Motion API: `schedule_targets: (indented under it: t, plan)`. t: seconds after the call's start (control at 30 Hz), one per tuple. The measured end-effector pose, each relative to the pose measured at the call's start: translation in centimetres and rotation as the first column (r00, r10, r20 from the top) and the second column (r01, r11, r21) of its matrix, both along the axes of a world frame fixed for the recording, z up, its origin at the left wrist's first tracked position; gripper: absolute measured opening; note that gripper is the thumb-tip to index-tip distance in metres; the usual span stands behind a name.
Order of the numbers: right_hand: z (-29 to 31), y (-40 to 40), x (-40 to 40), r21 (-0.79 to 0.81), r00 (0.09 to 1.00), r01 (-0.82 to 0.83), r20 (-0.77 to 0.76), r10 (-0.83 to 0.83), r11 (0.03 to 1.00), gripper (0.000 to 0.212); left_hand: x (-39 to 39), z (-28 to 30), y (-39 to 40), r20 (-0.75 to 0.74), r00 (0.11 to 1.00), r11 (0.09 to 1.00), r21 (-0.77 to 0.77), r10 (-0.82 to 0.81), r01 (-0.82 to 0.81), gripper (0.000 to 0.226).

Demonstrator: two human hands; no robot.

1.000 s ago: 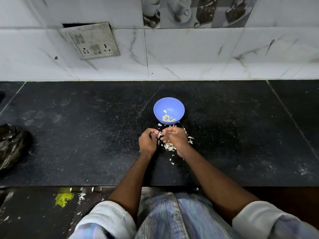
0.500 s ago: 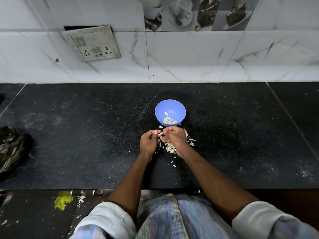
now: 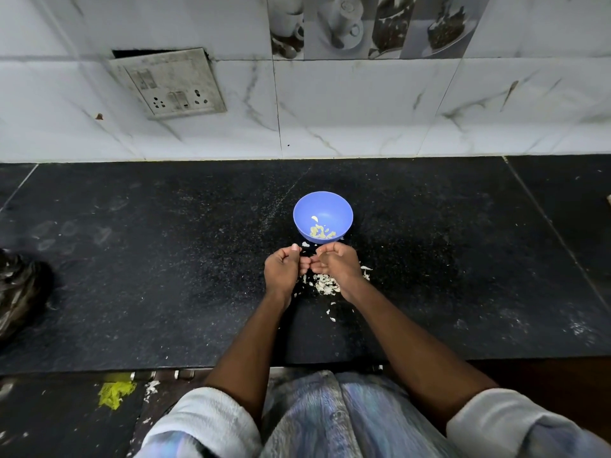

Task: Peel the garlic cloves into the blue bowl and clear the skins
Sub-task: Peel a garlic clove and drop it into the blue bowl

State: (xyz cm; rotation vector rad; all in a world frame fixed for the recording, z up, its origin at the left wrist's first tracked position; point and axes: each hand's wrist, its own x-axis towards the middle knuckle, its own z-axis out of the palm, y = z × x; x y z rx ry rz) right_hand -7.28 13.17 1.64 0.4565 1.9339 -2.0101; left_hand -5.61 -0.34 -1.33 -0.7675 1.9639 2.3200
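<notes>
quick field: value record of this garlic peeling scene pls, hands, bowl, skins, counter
left hand: fingers curled, fingertips meeting the right hand
right hand: fingers curled, just below the bowl
held item: too small to tell
bowl: blue, upright, a few pale peeled pieces inside
skins: loose pile on the counter under the right hand
counter: black stone, speckled

clove between hands [image 3: 309, 264] hidden; black bag [image 3: 20, 292] cut off left

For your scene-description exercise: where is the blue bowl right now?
In the head view, the blue bowl sits mid-counter, just beyond both hands, a little nearer the right hand, holding a few pale pieces.
</notes>
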Motion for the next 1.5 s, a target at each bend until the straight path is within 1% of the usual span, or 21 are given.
schedule_targets:
  t: [0.1,0.27,0.4,0.53,0.63,0.8,0.93,0.97,1.03,1.1,1.13,1.2,1.27,1.33,1.4,1.43,1.5]
  plan:
    - [0.0,0.2,0.2,-0.008,0.999,-0.033,0.004,0.033,0.999,0.013,0.0,0.1,0.2,0.009,1.0,1.0,0.023,-0.021,0.021,0.028]
    - [-0.1,0.0,0.5,-0.05,0.998,-0.051,0.031,0.053,0.997,0.014,0.1,0.2,0.3,0.076,0.997,0.992,0.125,-0.013,0.004,0.029]
    - [0.0,0.1,0.5,-0.116,1.0,-0.002,0.028,0.005,0.993,0.012,0.2,0.0,0.2,0.101,0.995,0.99,0.14,-0.014,0.0,0.03]
    - [-0.1,0.3,0.5,-0.181,0.998,0.005,0.059,0.006,0.983,0.011,0.2,-0.1,0.2,0.114,0.993,0.99,0.141,-0.022,0.006,0.03]
    - [-0.3,0.3,0.3,-0.199,0.997,0.019,0.079,-0.004,0.98,0.012,0.2,0.0,0.3,0.092,0.995,0.995,0.097,-0.042,0.033,0.03]
    - [-0.6,0.5,0.3,-0.225,0.998,0.037,0.065,-0.023,0.974,0.01,0.3,0.2,0.5,0.056,0.995,0.997,0.012,-0.082,0.081,0.029]
    - [-0.8,0.5,0.2,-0.197,0.998,0.051,0.047,-0.042,0.979,0.009,0.3,-0.5,0.1,0.032,0.996,0.995,-0.054,-0.082,0.084,0.028]
    - [-0.8,0.6,0.2,-0.204,0.997,0.064,0.05,-0.055,0.977,0.009,0.3,-0.7,0.0,0.032,0.997,0.992,-0.106,-0.071,0.074,0.028]
    - [-0.7,0.8,0.1,-0.232,0.995,0.098,0.056,-0.087,0.968,0.009,0.2,-1.0,-0.4,0.027,0.998,0.962,-0.269,-0.052,0.057,0.026]
    - [-0.5,1.0,0.0,-0.249,0.994,0.111,0.051,-0.102,0.962,0.012,0.3,-1.1,-0.8,-0.007,0.997,0.902,-0.426,-0.081,0.071,0.021]
    - [-0.4,1.2,-0.1,-0.254,0.994,0.11,0.049,-0.101,0.961,0.013,0.3,-1.0,-0.9,-0.023,0.993,0.858,-0.506,-0.116,0.088,0.017]
    - [-0.4,1.2,0.0,-0.262,0.994,0.105,0.05,-0.095,0.959,0.015,0.4,-0.7,-1.0,-0.007,0.985,0.795,-0.591,-0.175,0.137,0.01]
    - [-0.5,1.1,0.1,-0.263,0.995,0.099,0.046,-0.09,0.96,0.017,0.5,-0.3,-0.8,0.02,0.981,0.808,-0.564,-0.191,0.169,0.015]
    - [-0.5,1.0,0.2,-0.248,0.996,0.089,0.039,-0.082,0.965,0.018,0.5,0.1,-0.6,0.014,0.982,0.817,-0.553,-0.187,0.163,0.022]
    - [-0.4,1.0,0.3,-0.229,0.997,0.073,0.032,-0.067,0.971,0.018,0.2,0.1,-0.6,-0.002,0.981,0.833,-0.529,-0.193,0.163,0.016]
    - [-0.4,1.0,0.4,-0.214,0.998,0.06,0.028,-0.055,0.975,0.017,0.2,0.1,-0.5,-0.007,0.98,0.857,-0.486,-0.199,0.171,0.012]
    - [-0.3,0.8,0.4,-0.176,0.999,0.033,0.021,-0.03,0.984,0.018,0.3,0.2,-0.3,-0.005,0.979,0.894,-0.408,-0.202,0.182,0.013]
